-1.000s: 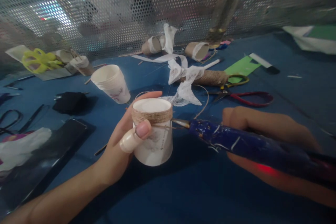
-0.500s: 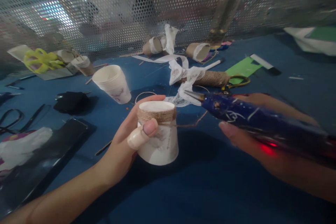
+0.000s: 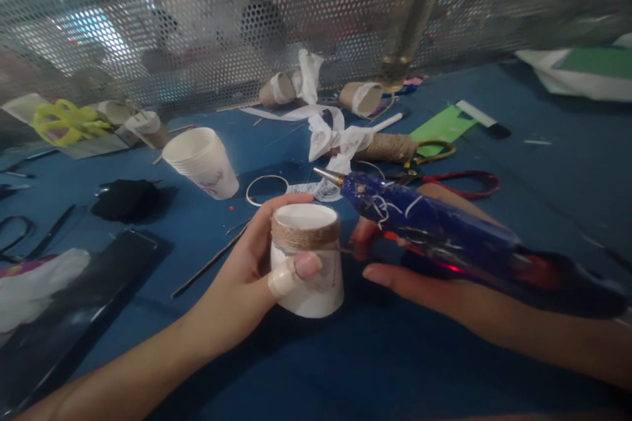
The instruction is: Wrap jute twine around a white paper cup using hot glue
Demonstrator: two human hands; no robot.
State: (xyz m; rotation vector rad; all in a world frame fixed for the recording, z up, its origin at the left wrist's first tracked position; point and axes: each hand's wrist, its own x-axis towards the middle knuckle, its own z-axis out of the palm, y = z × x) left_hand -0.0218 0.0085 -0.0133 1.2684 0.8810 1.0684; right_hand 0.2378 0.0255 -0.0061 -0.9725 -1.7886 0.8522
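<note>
Left hand (image 3: 247,279) curled round tapered white paper cup (image 3: 320,293) banded with brown twine (image 3: 306,237), thumb across front, right hand (image 3: 424,293) holding long dark-blue glue gun (image 3: 439,223), thumb and fingertip parted beside cup

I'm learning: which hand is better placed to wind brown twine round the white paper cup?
Right hand, probably: though holding the blue glue gun, its fingers are near the twine; the left hand grips the cup.

Gun (image 3: 434,217) lifted away, right hand (image 3: 444,296) in close.
Its tip (image 3: 330,176), earlier at the cup's (image 3: 316,296) twine (image 3: 306,237), now hangs clear above the rim; the hand's fingertips (image 3: 376,273) have come near the cup, itself slightly farther right.
</note>
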